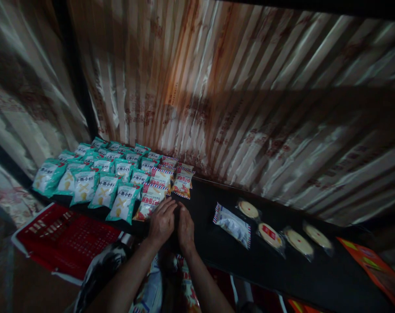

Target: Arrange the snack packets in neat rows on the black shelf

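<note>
My left hand lies at the right edge of the front white-and-red snack bag, its fingers stretched out and partly over the bag's lower corner. Beside it, my right hand is held edge-on above the black shelf, fingers extended and a narrow gap between the palms. Nothing shows in either hand. More white-and-red bags stand just behind. To the left are rows of teal-and-white snack bags. Below my forearms, more colourful bags are partly hidden.
Right of my hands lies a silvery bag with striped ends. Several round pale items in clear wrap and an orange packet lie farther right. A red printed bag or box sits below left. Pleated sheeting backs the shelf.
</note>
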`<state>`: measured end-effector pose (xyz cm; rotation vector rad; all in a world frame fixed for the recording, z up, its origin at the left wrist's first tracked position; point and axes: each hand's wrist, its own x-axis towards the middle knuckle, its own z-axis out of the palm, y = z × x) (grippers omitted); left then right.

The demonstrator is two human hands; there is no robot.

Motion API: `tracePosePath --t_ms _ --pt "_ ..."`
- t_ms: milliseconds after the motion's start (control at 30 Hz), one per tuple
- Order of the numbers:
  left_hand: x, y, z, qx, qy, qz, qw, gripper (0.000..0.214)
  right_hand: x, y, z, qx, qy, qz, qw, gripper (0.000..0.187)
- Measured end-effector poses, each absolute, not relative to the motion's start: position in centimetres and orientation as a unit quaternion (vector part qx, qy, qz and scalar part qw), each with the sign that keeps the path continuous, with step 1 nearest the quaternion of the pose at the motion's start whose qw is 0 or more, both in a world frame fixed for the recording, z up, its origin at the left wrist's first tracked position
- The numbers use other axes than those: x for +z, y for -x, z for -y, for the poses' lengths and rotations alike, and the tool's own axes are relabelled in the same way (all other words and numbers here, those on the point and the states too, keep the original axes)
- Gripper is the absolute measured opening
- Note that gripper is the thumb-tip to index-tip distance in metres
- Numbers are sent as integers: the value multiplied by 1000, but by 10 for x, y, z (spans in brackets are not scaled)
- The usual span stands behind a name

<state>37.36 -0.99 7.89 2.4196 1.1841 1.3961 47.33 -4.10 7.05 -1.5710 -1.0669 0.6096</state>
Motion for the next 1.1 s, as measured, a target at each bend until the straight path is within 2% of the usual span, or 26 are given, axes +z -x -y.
tracePosePath --t_ms 300,467,700,967,1100 --pt "67 -376 32 423 -817 -384 76 38 67 -469 76 252 667 458 531 65" --pt "58 -379 61 400 -837 -362 90 39 69 -470 96 249 666 469 524 59" --pt "42 -373 102 386 -844 -359 103 40 64 -464 131 183 677 505 503 55" --pt "8 -365 155 345 -833 -408 140 45 46 -453 176 139 668 551 480 49" --pt "-9 -353 185 286 -835 -448 139 44 25 -449 201 143 686 563 437 49"
